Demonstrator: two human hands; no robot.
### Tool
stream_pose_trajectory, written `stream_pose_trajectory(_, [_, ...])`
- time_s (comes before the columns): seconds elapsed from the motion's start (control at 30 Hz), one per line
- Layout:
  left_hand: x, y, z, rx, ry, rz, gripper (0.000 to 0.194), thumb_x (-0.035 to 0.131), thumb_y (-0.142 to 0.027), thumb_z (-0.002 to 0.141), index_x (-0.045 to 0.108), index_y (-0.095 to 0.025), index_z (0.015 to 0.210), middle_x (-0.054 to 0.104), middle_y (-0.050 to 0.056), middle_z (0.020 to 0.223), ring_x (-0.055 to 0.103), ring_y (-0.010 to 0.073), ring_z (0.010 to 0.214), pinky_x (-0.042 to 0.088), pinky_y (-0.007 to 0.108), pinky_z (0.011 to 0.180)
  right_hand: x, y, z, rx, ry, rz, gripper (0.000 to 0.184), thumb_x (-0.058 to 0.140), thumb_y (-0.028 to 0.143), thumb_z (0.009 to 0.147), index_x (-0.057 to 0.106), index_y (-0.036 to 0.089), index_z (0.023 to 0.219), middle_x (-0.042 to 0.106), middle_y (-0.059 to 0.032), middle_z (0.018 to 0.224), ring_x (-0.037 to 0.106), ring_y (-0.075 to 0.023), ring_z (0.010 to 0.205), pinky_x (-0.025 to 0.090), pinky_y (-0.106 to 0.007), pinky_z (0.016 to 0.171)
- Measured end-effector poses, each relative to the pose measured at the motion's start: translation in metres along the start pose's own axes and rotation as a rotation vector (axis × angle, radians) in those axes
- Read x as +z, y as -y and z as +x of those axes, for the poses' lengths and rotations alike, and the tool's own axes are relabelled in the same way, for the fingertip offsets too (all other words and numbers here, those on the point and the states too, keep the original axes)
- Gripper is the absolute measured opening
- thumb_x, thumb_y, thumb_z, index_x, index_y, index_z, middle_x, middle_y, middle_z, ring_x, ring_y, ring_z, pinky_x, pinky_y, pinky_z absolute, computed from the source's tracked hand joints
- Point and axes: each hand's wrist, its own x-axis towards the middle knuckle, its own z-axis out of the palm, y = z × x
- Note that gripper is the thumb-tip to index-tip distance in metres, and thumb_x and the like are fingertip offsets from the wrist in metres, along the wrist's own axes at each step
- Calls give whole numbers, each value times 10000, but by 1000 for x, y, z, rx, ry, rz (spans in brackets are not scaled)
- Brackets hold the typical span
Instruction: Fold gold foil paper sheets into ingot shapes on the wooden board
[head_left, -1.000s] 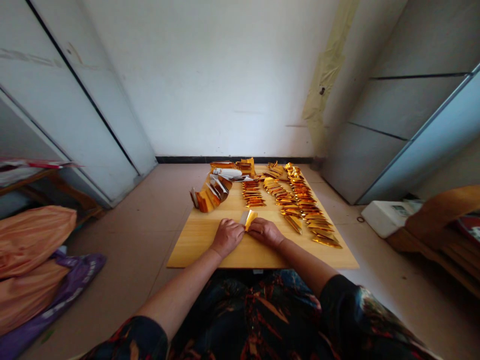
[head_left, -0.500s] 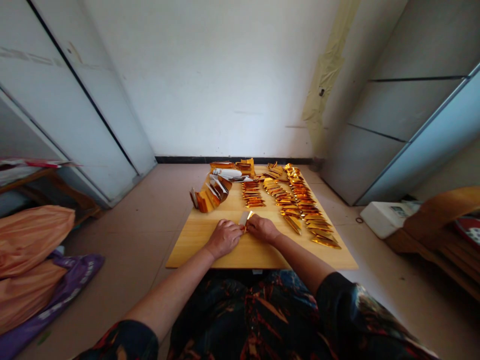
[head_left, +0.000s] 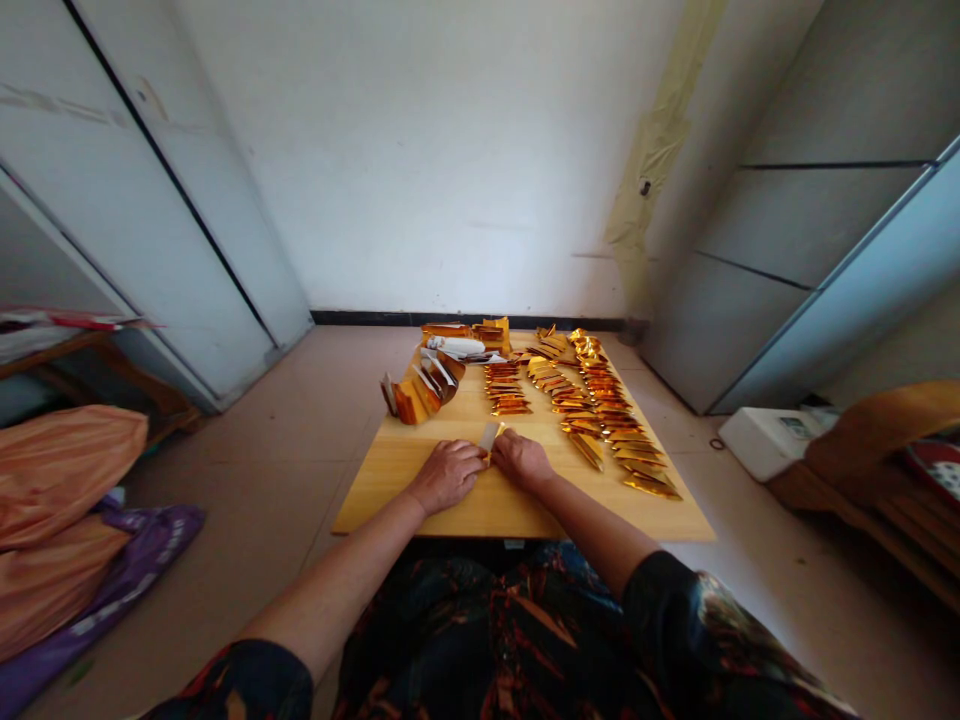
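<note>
Because the room is narrow, with white metal cabinet doors (head_left: 172, 220) on the left and grey panelling (head_left: 817, 225) on the right, the work sits on a low pale wooden table (head_left: 390, 495) in the middle of the tiled floor (head_left: 262, 450). An orange bag (head_left: 60, 470) and a purple bag (head_left: 127, 570) lie off to the left, and a white box (head_left: 761, 442) stands at right, all apart from the table. Folded gold foil pieces (head_left: 600, 410) lie in 3 slanting rows, overlapping like shingles, apparently to keep many visible in little space. A curved cluster of foil pieces (head_left: 424, 392) stands on edge beside a white paper roll (head_left: 454, 346). The near stretch of wood stays open as a working spot. The left hand (head_left: 448, 477) and right hand (head_left: 523, 462) rest palm down, fingers curled inward, closing from either side on a small foil strip (head_left: 489, 436), upright between them with its pale face showing; grip force cannot be told.
</note>
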Motion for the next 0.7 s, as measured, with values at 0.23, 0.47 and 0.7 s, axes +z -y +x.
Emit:
stream_pose_trajectory(0.23, [0,-2,1,-5,-38,3,251,499,-158,822,670,-252,981,648,26,1008,548,186,990,402,353,852,-3,2,0,27,8,4,223,397,296,934,580,189,1002,614,-73,1059,612,-155,906,428,-213,721])
stream_pose_trajectory(0.47, [-1,-10,-2,-44,-66,23,310,504,-145,781,623,-236,1053,660,40,985,556,199,976,371,384,881,-4,3,1,54,13,34,220,413,311,926,597,201,975,618,-65,1055,614,-156,887,423,-214,693])
stream_pose_trajectory(0.7, [-2,-12,-5,-2,-51,63,330,497,-171,807,598,-257,1109,652,40,1052,548,203,1000,354,400,898,-5,2,1,58,14,67,229,419,321,918,601,211,1005,612,-64,1064,612,-161,885,418,-227,694])
